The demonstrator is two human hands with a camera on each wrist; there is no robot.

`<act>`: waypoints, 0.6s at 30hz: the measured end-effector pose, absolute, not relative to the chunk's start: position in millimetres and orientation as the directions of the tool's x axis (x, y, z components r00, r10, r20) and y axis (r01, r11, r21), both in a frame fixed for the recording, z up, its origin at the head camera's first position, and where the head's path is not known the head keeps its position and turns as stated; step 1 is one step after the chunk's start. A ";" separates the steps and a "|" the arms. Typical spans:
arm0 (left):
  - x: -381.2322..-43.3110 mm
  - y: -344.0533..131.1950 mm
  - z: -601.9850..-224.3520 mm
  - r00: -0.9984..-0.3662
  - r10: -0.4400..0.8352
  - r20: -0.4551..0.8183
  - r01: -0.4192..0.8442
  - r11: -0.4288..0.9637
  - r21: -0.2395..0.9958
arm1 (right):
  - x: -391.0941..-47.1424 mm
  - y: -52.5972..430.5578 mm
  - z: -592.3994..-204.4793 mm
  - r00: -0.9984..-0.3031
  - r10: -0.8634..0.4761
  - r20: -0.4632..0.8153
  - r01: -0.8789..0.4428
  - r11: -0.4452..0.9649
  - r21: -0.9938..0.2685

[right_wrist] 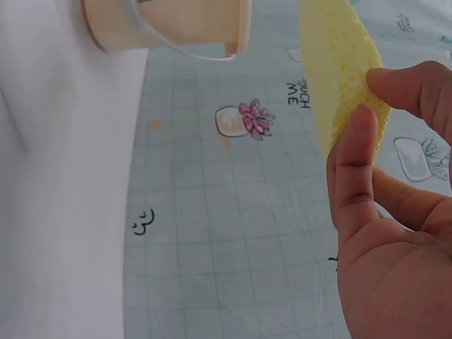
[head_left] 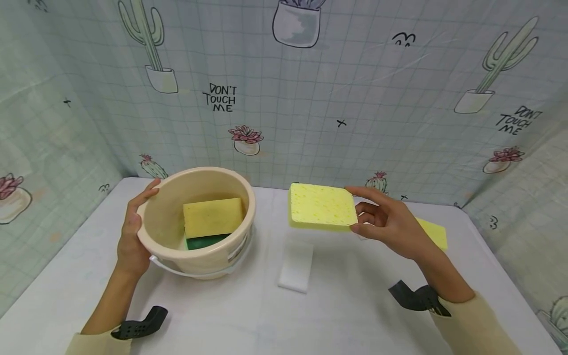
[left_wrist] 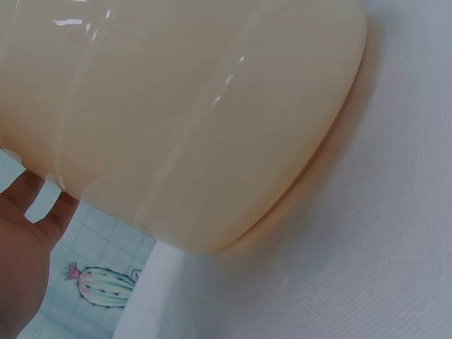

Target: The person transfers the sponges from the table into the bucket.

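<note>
My right hand (head_left: 381, 219) pinches the edge of a bright yellow sponge (head_left: 321, 207) between thumb and fingers, holding it up over the table to the right of the bucket. The right wrist view shows the sponge (right_wrist: 346, 78) side-on, with fingertips on both of its faces. At the left, a cream bucket (head_left: 151, 222) has its opening facing me, and my left hand (head_left: 133, 234) grips its left side with fingers at the rim. Within the bucket lies a yellow sponge (head_left: 213, 218), with a dark green piece (head_left: 206, 241) below it.
A white block (head_left: 296, 266) lies on the white table (head_left: 266, 315) between my hands. Another yellow sponge (head_left: 432, 233) lies partly hidden behind my right forearm. The bucket's white handle (head_left: 191, 273) hangs down in front. A cactus-print cloth (head_left: 293, 98) stands behind the table.
</note>
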State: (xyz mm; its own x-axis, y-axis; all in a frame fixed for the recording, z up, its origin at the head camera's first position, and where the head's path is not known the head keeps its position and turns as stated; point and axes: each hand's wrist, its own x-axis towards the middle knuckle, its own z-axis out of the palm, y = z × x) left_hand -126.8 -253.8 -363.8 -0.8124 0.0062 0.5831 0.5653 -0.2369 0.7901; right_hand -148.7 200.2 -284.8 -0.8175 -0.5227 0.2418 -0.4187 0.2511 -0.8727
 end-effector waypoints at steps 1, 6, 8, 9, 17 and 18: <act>-126.7 -253.7 -363.6 -0.812 0.007 0.583 0.565 -0.237 0.790 | -149.1 198.7 -283.9 -0.815 -0.526 0.245 -0.420 0.244 -0.874; -126.3 -254.1 -363.4 -0.814 0.008 0.580 0.564 -0.227 0.794 | -151.9 189.8 -279.3 -0.801 -0.540 0.258 -0.435 0.229 -0.871; -126.3 -254.5 -363.4 -0.814 0.008 0.580 0.564 -0.226 0.794 | -153.4 185.9 -277.6 -0.800 -0.542 0.257 -0.434 0.229 -0.871; -126.3 -254.6 -363.3 -0.814 0.008 0.581 0.564 -0.227 0.794 | -154.2 183.8 -276.6 -0.800 -0.543 0.256 -0.434 0.229 -0.871; -127.1 -254.6 -363.2 -0.816 0.004 0.578 0.562 -0.231 0.795 | -159.0 160.8 -270.4 -0.751 -0.591 0.296 -0.463 0.150 -0.873; -127.3 -254.5 -363.3 -0.815 0.005 0.579 0.563 -0.229 0.795 | -159.5 157.4 -270.1 -0.747 -0.595 0.297 -0.457 0.135 -0.879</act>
State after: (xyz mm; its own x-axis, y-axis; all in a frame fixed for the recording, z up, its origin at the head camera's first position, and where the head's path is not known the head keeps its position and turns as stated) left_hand -127.3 -254.5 -363.3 -0.8155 0.0048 0.5788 0.5626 -0.2285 0.7945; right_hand -159.5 157.4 -270.1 -0.7466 -0.5954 0.2967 -0.4568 0.1346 -0.8793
